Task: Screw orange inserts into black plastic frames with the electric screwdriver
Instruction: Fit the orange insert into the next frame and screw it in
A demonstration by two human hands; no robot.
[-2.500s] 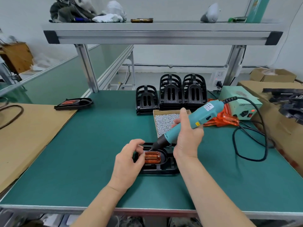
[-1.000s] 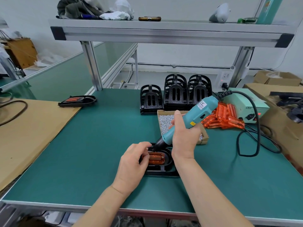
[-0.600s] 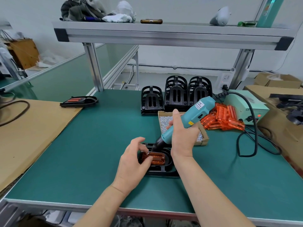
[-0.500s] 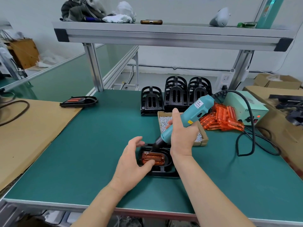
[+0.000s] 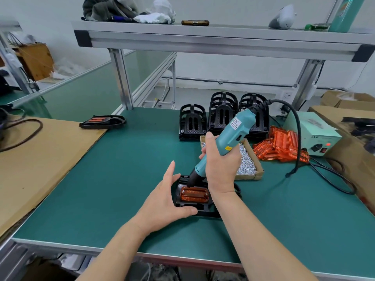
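Right hand (image 5: 220, 165) grips electric screwdriver (image 5: 233, 136) on orange insert (image 5: 194, 194) | left hand (image 5: 166, 201), fingers spread, braces black frame (image 5: 205, 208) | risk: the tilted bit could skid.

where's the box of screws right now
In the head view the screw box sits right of centre on the green bench, just behind the right hand, left of the loose orange inserts.
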